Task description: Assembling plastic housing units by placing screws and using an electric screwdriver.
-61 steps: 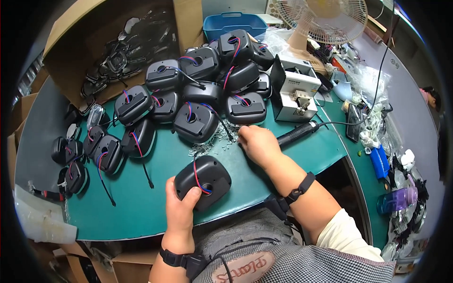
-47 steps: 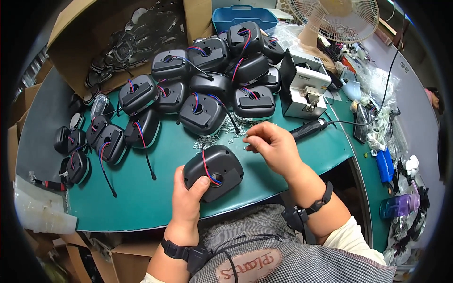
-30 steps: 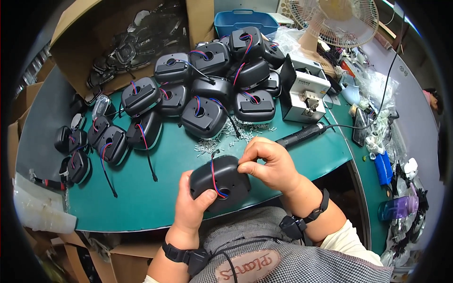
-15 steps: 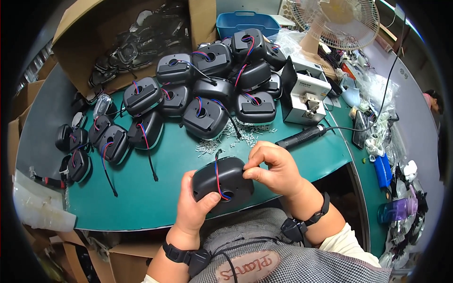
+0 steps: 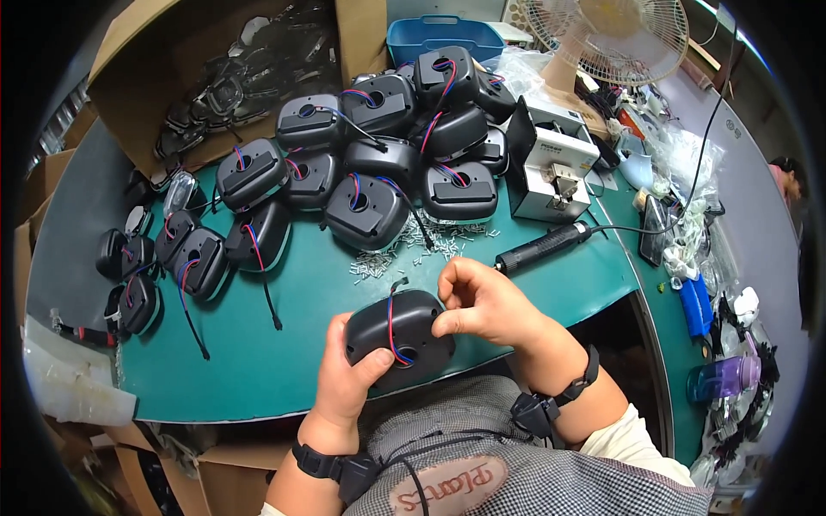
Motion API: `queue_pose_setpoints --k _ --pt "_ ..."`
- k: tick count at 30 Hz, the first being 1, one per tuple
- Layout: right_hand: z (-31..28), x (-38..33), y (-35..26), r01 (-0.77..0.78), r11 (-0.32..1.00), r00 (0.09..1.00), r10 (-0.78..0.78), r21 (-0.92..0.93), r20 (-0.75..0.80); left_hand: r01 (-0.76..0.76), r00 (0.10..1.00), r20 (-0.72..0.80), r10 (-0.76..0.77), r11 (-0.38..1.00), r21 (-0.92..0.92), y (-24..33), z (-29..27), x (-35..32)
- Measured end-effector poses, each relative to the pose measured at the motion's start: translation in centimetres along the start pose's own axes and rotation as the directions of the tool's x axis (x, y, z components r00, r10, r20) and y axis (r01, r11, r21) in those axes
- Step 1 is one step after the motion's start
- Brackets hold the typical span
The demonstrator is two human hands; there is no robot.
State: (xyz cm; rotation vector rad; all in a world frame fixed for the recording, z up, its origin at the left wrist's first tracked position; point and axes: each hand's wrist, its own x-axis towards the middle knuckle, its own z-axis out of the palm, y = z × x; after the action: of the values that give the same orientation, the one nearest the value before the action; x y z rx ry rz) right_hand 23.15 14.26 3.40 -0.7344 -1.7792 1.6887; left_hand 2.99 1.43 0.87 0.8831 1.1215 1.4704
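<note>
Housing in hand: black plastic housing (image 5: 400, 338) with a red and blue wire pair, lower centre of frame, raised just above the near table edge.
Left hand (image 5: 348, 383): cupped beneath the housing, thumb pressed on its face; this appears to steady it.
Right hand (image 5: 482, 303): fingertips pinched at the housing's right rim, apparently on a small part too small to identify.
Supply: loose small screws (image 5: 413, 249) just beyond; electric screwdriver (image 5: 542, 248) lying to the right.
Stock: stacked matching housings (image 5: 379, 163) at upper centre.
Surface: green table (image 5: 284, 361).
Room: cardboard box (image 5: 215, 69) upper left, desk fan (image 5: 615, 39) upper right.

Both hands raised together, left hand (image 5: 348, 378) cupped, right hand (image 5: 482, 303) pinching.
</note>
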Motion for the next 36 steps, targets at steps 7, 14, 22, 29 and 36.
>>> queue_pose_setpoints --k 7,14,22,29,36 --pt "-1.4 1.1 0.7 -0.200 0.883 0.938 0.047 -0.424 -0.343 -0.014 0.992 -0.129 0.014 1.000 0.000 0.1 -0.5 0.1" --pt "-1.3 3.2 2.2 -0.201 0.191 0.950 -0.202 -0.961 -0.239 -0.004 0.990 -0.138 0.003 1.000 -0.009 0.1 -0.4 0.6" --pt "-2.2 7.1 5.4 -0.088 0.346 0.953 -0.244 -0.934 -0.181 -0.086 0.987 -0.136 0.089 0.996 0.032 -0.6 -0.3 0.5" --pt "-1.8 5.8 5.6 -0.158 0.495 0.931 -0.213 -0.855 -0.296 0.054 0.989 -0.135 -0.061 0.997 -0.057 1.3 1.1 0.4" --pt "-2.5 5.3 4.7 -0.122 0.466 0.918 -0.283 -0.876 -0.278 0.078 0.969 -0.228 -0.090 0.995 -0.060 1.7 2.2 0.5"
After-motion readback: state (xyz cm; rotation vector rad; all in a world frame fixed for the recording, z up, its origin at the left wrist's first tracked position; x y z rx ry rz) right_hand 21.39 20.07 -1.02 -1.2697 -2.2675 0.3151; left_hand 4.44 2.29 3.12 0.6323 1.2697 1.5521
